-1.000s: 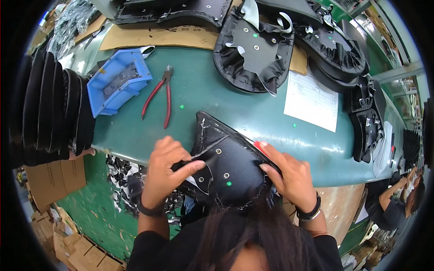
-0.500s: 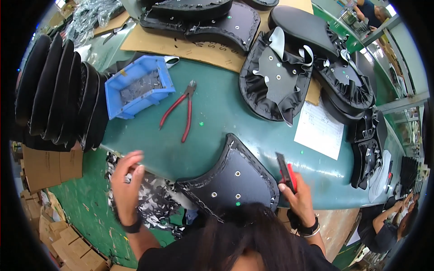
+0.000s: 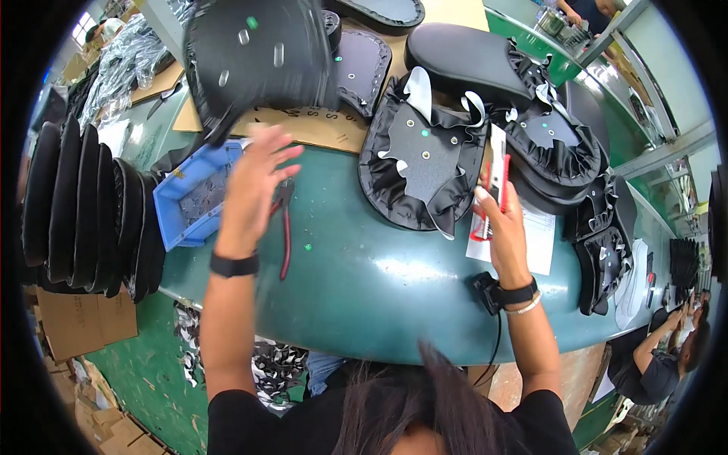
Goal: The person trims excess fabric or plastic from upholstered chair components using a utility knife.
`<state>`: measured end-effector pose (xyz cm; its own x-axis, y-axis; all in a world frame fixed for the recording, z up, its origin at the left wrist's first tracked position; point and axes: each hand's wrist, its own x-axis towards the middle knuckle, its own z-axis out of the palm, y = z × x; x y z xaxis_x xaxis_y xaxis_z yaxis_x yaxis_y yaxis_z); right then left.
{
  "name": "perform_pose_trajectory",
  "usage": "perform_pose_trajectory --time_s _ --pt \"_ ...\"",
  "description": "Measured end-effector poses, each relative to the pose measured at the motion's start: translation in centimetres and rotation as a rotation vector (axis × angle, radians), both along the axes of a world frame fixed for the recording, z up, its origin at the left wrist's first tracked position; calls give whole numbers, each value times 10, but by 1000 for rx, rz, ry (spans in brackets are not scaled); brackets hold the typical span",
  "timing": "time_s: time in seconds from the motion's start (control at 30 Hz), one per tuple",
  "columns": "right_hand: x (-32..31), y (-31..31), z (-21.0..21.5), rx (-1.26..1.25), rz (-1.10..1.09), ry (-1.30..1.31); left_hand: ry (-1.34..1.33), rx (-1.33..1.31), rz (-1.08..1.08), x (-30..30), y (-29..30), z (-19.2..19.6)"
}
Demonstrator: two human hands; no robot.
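My left hand [image 3: 262,171] is raised over the blue bin's right side, fingers apart and slightly blurred, holding nothing. Just beyond its fingertips is a black padded panel [image 3: 265,72], smeared by motion, with several slots and a green dot; whether the fingertips still touch it I cannot tell. My right hand [image 3: 506,235] is closed around a long, narrow red and silver hand tool [image 3: 497,163], whose exact kind is unclear. The tool points away from me, beside a black seat cushion [image 3: 421,167] with loose gathered cover edges. Red-handled cutting pliers [image 3: 286,235] lie partly behind my left hand.
The blue bin [image 3: 174,216] holds small grey pieces. Black padded parts [image 3: 83,212] stand in a row at the left. More cushions [image 3: 470,61] are piled at the back and right. A printed sheet [image 3: 535,250] lies beneath my right hand. People are at work farther off.
The padded panel has gone from the near table edge to the far left. My left hand has moved up and right, over the table; my right hand has moved farther forward with the tool.
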<state>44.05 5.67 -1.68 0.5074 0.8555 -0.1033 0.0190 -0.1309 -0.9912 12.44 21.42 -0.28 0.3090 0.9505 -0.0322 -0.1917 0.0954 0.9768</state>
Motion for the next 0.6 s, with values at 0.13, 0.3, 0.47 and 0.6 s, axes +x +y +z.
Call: perform_pose_trajectory --time_s 0.13,0.3,0.47,0.6 --pt "-1 26 -10 91 -83 -2 284 -78 -152 88 -8 -23" --pt "10 -12 -4 67 -38 -163 527 116 -309 65 -85 -28" --pt "-12 -106 10 -245 277 -109 633 -40 -1035 -12 -179 10" --pt "-40 -135 10 -270 310 -246 613 735 -741 21 -196 54"
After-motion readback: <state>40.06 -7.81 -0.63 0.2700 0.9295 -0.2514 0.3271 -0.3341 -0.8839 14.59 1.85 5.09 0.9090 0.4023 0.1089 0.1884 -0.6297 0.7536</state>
